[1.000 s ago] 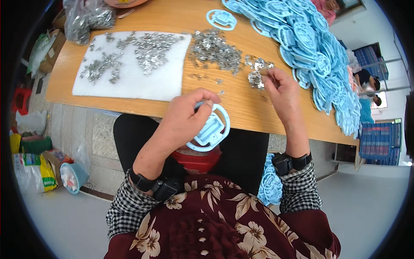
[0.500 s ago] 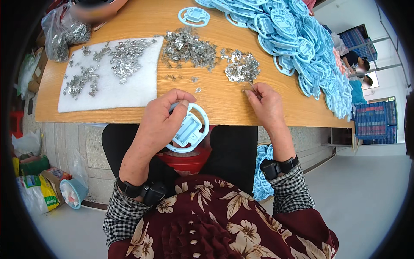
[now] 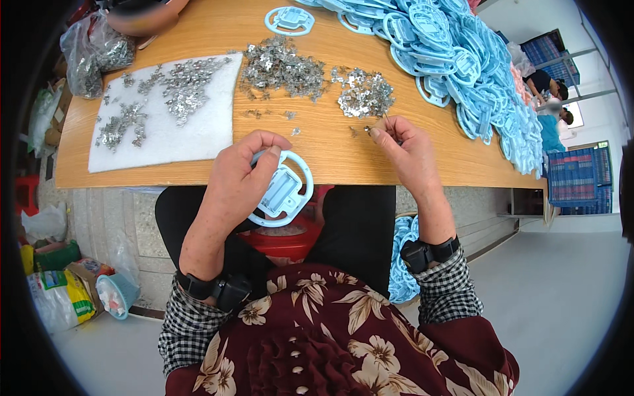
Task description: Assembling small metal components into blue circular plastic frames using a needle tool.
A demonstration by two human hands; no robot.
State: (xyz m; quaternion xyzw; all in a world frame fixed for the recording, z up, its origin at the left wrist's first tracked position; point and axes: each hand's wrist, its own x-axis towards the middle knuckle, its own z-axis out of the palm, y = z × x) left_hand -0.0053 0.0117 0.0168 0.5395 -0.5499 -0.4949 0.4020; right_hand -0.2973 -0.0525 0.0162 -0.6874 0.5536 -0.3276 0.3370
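Observation:
My left hand [image 3: 246, 173] is closed on the upper left rim of a light blue plastic toy steering wheel [image 3: 288, 191], held tilted at the table's front edge. A rectangular recess shows in the wheel's middle. My right hand [image 3: 408, 146] is closed over the table, thumb against the fingers. A thin metal tool, its kind unclear, sticks up from between those fingers, mostly hidden. Small dark metal bits show by the thumb tip; whether they are gripped or lie on the wood I cannot tell. Just beyond is a pile of small shiny metal plates [image 3: 365, 94].
A larger heap of metal pieces [image 3: 282, 68] lies left of that pile. More are scattered on a white foam sheet [image 3: 188, 145]. Blue wheels [image 3: 456, 63] are heaped at the right; a single blue wheel [image 3: 289, 21] lies at the back. Bags of metal pieces [image 3: 82, 59] stand far left.
The view has shifted slightly. My left hand keeps its hold on the steering wheel. My right hand stays near the small pile, its fingers turned a little and small metal bits now showing by the thumb.

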